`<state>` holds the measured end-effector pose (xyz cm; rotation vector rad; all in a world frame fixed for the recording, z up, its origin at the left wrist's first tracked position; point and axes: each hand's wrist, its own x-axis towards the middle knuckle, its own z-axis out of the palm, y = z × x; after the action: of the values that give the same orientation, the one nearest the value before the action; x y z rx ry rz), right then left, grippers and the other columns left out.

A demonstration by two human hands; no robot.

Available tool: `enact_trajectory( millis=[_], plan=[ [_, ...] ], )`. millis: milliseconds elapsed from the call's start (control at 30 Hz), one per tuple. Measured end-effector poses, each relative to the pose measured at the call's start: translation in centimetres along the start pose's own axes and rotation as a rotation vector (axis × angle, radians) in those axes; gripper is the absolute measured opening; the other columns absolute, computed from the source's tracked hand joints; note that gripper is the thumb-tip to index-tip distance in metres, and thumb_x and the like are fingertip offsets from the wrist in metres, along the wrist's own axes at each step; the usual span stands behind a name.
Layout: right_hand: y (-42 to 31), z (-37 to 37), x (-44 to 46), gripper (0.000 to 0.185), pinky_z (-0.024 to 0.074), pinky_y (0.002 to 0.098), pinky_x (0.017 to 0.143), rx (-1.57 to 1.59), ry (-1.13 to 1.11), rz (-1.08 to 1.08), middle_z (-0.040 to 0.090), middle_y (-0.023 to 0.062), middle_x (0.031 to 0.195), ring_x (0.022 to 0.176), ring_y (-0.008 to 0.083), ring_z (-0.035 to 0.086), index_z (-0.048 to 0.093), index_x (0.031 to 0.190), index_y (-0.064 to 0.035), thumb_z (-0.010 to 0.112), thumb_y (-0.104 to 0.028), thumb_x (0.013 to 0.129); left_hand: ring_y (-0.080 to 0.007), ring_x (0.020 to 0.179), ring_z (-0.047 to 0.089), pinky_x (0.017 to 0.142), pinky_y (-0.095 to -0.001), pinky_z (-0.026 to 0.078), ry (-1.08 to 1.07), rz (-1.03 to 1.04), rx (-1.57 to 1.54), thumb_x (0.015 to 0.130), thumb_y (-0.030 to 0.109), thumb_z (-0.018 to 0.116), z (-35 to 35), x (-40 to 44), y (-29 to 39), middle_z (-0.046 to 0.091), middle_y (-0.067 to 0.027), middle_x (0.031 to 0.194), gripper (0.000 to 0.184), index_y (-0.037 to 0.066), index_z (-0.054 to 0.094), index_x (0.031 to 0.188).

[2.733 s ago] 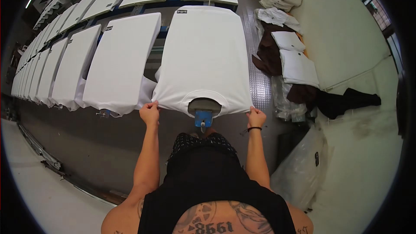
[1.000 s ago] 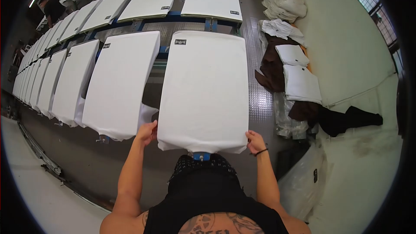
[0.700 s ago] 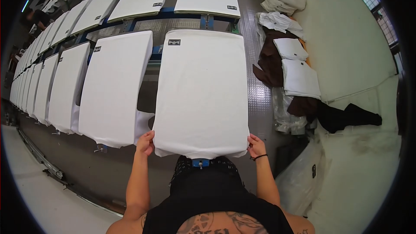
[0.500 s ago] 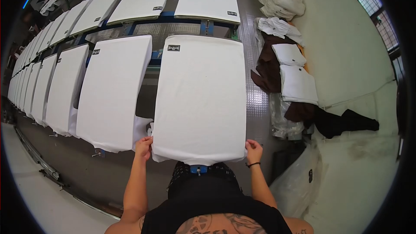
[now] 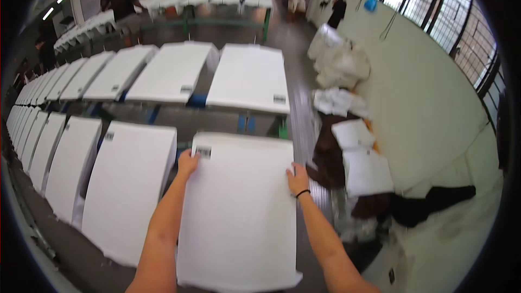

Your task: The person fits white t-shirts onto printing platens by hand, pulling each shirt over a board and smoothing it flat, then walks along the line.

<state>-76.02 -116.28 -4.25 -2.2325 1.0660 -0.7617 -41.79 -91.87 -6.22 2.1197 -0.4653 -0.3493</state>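
Note:
A white T-shirt (image 5: pixel 239 211) lies stretched smooth over a flat board in front of me, with a small black printed mark (image 5: pixel 203 152) near its far left corner. My left hand (image 5: pixel 187 165) is at the left edge beside that mark, its thumb on top and its fingers curled round the side. Across from it, my right hand (image 5: pixel 298 179), with a black band at the wrist, closes on the right edge near the far corner. The undersides of both hands' grips are hidden. The near hem hangs at the bottom of the view.
To the left runs a row of boards with white shirts (image 5: pixel 130 190); a second row (image 5: pixel 248 76) stands behind a gap. Along the right wall lie folded white shirts (image 5: pixel 366 171), dark cloth (image 5: pixel 331 141) and bagged bundles (image 5: pixel 342 65). Other people (image 5: pixel 128 8) stand farther back.
Both hands have moved from the near hem up to the far end of the T-shirt. My view has tilted up, bringing the far room and people into sight.

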Motion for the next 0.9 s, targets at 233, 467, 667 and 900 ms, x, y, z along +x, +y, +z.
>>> enact_trajectory(
  millis=[233, 467, 667, 900],
  plan=[
    [0.4, 2.9, 7.4, 0.042, 0.0399, 0.0368, 0.097, 0.154, -0.081, 0.155, 0.057, 0.0225, 0.117, 0.113, 0.0356, 0.053, 0.051, 0.124, -0.0020, 0.056, -0.009, 0.083, -0.0306, 0.097, 0.062, 0.085, -0.0393, 0.048, 0.253, -0.050, 0.073, 0.080, 0.022, 0.063, 2.7, 6.6, 3.9, 0.066, -0.0160, 0.101, 0.030, 0.006, 0.065, 0.105],
    [0.2, 1.9, 0.5, 0.052, 0.0299, 0.0459, 0.104, -0.152, -0.146, -0.068, 0.033, 0.0298, 0.136, 0.123, 0.0455, 0.035, 0.046, 0.128, -0.0042, 0.061, -0.020, 0.081, -0.0291, 0.080, 0.064, 0.069, -0.0349, 0.050, 0.344, 0.392, -0.040, 0.087, 0.018, 0.056, -1.5, -4.0, 6.7, 0.066, -0.0150, 0.091, 0.023, 0.003, 0.064, 0.102],
    [-4.6, -4.6, -19.0, 0.040, 0.0212, 0.0562, 0.104, -0.320, -0.303, -0.295, 0.037, 0.0198, 0.139, 0.126, 0.0510, 0.026, 0.056, 0.117, -0.0057, 0.059, -0.024, 0.081, -0.0187, 0.052, 0.056, 0.051, -0.0308, 0.045, 0.168, 0.239, -0.139, 0.086, 0.020, 0.059, -10.1, -30.8, -1.8, 0.061, -0.0120, 0.065, 0.017, 0.004, 0.067, 0.084],
    [-23.0, -5.0, -37.8, 0.011, 0.0491, 0.0290, 0.075, 0.424, -0.678, -0.410, 0.064, 0.0137, 0.091, 0.081, 0.0215, 0.063, 0.065, 0.089, -0.0015, 0.060, -0.006, 0.081, -0.0188, 0.075, 0.065, 0.069, -0.0309, 0.051, -0.110, -0.208, -0.273, 0.086, 0.041, 0.059, -15.4, -61.3, -11.4, 0.068, -0.0100, 0.082, 0.037, 0.007, 0.068, 0.097]
  ],
)
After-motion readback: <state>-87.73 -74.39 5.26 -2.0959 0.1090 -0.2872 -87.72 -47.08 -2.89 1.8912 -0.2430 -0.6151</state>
